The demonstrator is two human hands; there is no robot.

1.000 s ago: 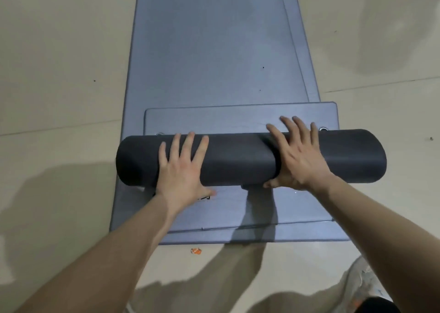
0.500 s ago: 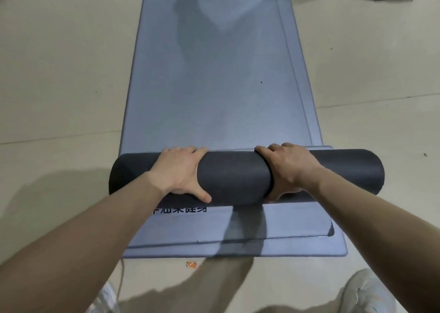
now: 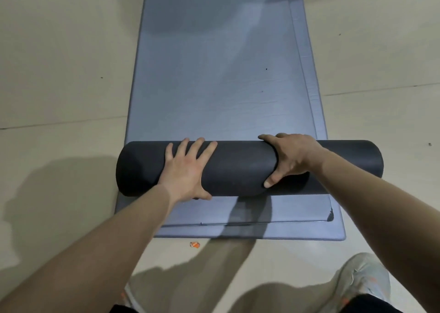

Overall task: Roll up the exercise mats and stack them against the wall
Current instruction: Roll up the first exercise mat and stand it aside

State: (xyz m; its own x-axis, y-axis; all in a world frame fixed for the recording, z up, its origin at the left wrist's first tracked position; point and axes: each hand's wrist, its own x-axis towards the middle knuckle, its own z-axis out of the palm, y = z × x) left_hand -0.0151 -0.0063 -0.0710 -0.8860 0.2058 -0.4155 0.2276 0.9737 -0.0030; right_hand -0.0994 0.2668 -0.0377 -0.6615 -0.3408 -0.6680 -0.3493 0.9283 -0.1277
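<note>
1. Mat: blue-grey, flat on the floor; near end rolled into a dark roll, most length unrolled. Stacking not begun, by my judgement.
2. Left hand: fingers spread, palm flat on the roll.
3. Right hand: curled over the roll, gripping it.
4. Writing: none legible.

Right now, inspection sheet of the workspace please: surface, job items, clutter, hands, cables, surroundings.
Surface: pale tiled floor, shadowed near the person.
Job's things: dark mat roll lying crosswise on flat blue-grey mats; one mat's corner overlaps a lower one at near right.
Clutter: small orange scrap on the floor by the mats' near edge.
Grippers: left hand flat on the roll; right hand curled over its top.
Cables: nothing seen.
Surroundings: light shoe bottom right; no wall visible.
</note>
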